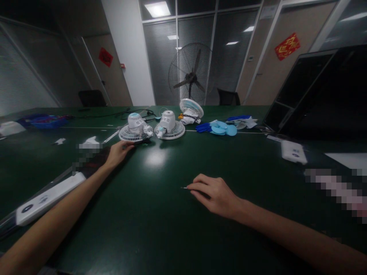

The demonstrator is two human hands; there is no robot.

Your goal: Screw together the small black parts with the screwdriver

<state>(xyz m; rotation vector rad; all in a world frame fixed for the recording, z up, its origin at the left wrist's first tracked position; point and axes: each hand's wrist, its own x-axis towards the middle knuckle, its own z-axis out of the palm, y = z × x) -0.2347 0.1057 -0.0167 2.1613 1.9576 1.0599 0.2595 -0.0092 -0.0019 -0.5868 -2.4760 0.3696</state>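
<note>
My left hand reaches out to a small white fan head lying grille-down, its fingers closed at the near rim. Part of their grip is hidden. Beside it lies a second white fan head, also grille-down with its motor housing up. Over the green table, my right hand pinches a thin, short metal rod between thumb and fingertips. Its tip points left, and the exact kind is too small to make out.
Behind these, a third fan head lies tilted. Light-blue fan blades and dark-blue gloves sit right of it. A white box is at right, a long white device beside my left forearm, a blue basket far left.
</note>
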